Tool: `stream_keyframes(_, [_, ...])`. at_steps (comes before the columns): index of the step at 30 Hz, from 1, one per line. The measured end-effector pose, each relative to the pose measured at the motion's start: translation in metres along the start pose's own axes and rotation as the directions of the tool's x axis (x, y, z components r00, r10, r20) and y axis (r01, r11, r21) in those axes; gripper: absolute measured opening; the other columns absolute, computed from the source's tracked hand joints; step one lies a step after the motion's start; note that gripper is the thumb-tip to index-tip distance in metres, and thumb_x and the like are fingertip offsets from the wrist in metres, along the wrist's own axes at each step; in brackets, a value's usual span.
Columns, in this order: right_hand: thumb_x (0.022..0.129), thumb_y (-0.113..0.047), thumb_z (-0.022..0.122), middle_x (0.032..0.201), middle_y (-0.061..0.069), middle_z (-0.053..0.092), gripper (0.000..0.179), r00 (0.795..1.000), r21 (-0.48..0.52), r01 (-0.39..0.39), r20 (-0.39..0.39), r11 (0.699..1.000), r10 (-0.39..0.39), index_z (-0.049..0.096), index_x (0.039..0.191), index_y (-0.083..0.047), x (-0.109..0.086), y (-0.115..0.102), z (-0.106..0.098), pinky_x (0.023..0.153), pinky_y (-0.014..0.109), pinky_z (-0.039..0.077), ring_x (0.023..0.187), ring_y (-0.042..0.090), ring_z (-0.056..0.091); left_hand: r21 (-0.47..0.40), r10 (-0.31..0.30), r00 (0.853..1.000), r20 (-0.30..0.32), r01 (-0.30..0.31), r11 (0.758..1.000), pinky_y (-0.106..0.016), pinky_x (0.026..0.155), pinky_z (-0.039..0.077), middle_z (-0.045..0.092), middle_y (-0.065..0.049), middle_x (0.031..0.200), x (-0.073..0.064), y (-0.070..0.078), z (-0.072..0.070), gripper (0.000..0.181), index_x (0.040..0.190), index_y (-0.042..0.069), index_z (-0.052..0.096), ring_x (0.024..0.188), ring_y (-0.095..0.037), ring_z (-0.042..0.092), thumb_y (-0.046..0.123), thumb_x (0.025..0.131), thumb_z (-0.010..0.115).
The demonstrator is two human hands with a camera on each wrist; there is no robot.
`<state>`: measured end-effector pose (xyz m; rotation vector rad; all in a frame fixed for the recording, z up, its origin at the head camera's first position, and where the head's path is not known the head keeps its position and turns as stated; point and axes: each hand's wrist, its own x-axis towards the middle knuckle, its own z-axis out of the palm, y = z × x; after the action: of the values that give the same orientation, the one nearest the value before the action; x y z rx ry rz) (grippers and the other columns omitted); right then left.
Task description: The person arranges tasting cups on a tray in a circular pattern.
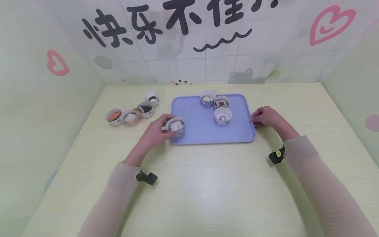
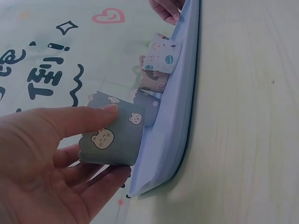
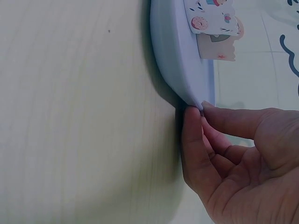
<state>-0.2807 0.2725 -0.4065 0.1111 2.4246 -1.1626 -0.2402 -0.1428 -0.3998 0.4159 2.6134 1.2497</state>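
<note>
My left hand (image 1: pixel 154 133) grips a grey-blue paper cup (image 2: pixel 112 140) printed with bear faces, thumb on one side and fingers on the other. White pieces show inside it in the head view. This cup is at the left end of the blue tray (image 1: pixel 195 135); whether it touches the tray's floor I cannot tell. At the opposite end, my right hand (image 1: pixel 267 118) pinches the tray's rim between thumb and forefinger. On the tray stand a cup with a yellow-centred piece (image 1: pixel 207 102), a cup with a dark red piece (image 1: pixel 221 107) and a patterned white cup (image 1: pixel 223 121).
Left of the tray, several more paper cups stand on the pale wooden table (image 1: pixel 201 184). One has an orange piece (image 1: pixel 114 116), another a white piece (image 1: pixel 130 117). Behind the table rises a wall sheet (image 1: pixel 177 62) with black lettering and pink hearts.
</note>
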Motion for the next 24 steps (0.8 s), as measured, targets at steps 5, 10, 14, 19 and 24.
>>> stream_keyframes(5, [0.096,-0.006,0.062,0.078,-0.002,0.061,0.027,1.000,0.010,-0.001,0.006,1.000,0.001,0.053,0.112,0.014,-0.001,-0.001,0.000,0.062,0.017,0.054,0.063,0.001,0.060,0.008,0.025,0.999,0.029,-0.025,1.000,-0.044,0.103,0.054,0.057,-0.016,0.140,0.007,0.006,0.011,0.062,0.139,0.005,0.048,0.130,-0.034,0.056,0.009,0.085,0.078])
stream_keyframes(10, [0.096,-0.006,0.062,0.077,-0.003,0.061,0.027,1.000,0.010,0.002,0.006,1.000,-0.002,0.053,0.112,0.014,-0.002,-0.003,0.000,0.062,0.017,0.054,0.063,0.001,0.060,0.023,0.067,0.996,0.052,-0.068,0.997,-0.046,0.106,0.051,0.059,-0.016,0.138,0.014,0.010,0.021,0.059,0.137,0.005,0.050,0.129,-0.034,0.056,0.011,0.085,0.078])
stream_keyframes(14, [0.096,-0.006,0.062,0.077,-0.003,0.061,0.027,1.000,0.000,0.004,0.002,1.000,-0.004,0.053,0.112,0.014,-0.002,-0.003,0.000,0.062,0.017,0.053,0.063,0.001,0.059,0.035,0.095,0.993,0.073,-0.098,0.995,-0.045,0.107,0.050,0.059,-0.016,0.138,0.019,0.012,0.031,0.058,0.135,0.004,0.050,0.129,-0.034,0.057,0.012,0.085,0.078])
stream_keyframes(19, [0.096,-0.006,0.062,0.076,-0.003,0.061,0.027,1.000,-0.004,0.010,0.004,1.000,-0.010,0.054,0.111,0.014,-0.001,-0.001,0.000,0.062,0.016,0.053,0.063,0.000,0.059,0.062,0.119,0.988,0.103,-0.125,0.990,-0.044,0.105,0.050,0.059,-0.016,0.136,0.025,0.019,0.044,0.058,0.135,0.003,0.051,0.127,-0.032,0.057,0.011,0.085,0.078])
stream_keyframes(24, [0.096,-0.006,0.062,0.076,-0.003,0.061,0.027,1.000,-0.007,0.011,0.002,1.000,-0.011,0.053,0.111,0.015,-0.001,0.000,0.000,0.062,0.016,0.053,0.063,0.000,0.059,0.106,0.140,0.981,0.133,-0.155,0.982,-0.043,0.107,0.049,0.060,-0.017,0.135,0.029,0.027,0.055,0.057,0.135,0.002,0.052,0.125,-0.031,0.057,0.012,0.085,0.078])
